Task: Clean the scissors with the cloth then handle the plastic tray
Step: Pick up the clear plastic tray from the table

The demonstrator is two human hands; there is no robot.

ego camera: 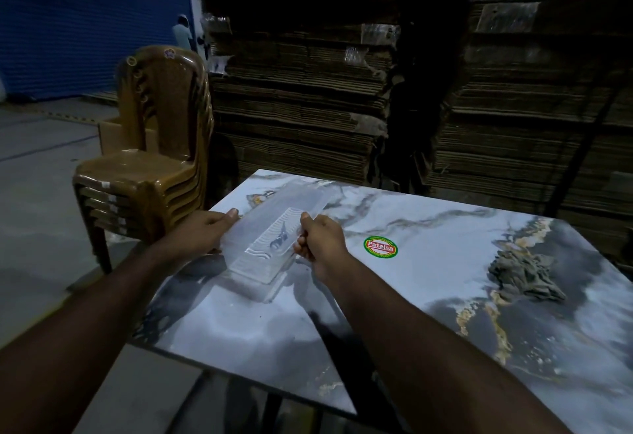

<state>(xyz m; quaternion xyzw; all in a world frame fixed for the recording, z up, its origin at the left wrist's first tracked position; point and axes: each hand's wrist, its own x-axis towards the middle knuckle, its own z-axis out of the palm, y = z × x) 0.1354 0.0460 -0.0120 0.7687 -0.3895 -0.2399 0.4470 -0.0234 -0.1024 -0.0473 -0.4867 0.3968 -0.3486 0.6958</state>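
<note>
While both of our hands grip it, the clear plastic tray (270, 245) sits at the near-left corner of the marble-patterned table (428, 279), left of the round red-and-green sticker (380, 247) that we use as the landmark. We cannot tell whether the tray's underside touches the tabletop or is raised slightly above it. The tray is long and rectangular, and its far end angles away toward the table's back edge, up and to the left of the sticker. A ribbed panel with a dark mark shows through its transparent surface.

Our left hand (202, 231) is on the tray's long left edge, on the far side of the tray from the sticker. Its fingers are curled partway, with the thumb lying along the top of the rim. Our right hand (320, 240) is closed around the tray's long right edge, between the tray and the sticker, with the fingers folded under and the thumb raised on top.

No scissors or cloth can be made out.

A stack of brown plastic chairs (154, 159) stands on the floor well to the left of the sticker, beyond the table's left edge. Flattened cardboard (342, 91) is stacked in tall piles behind the table.
</note>
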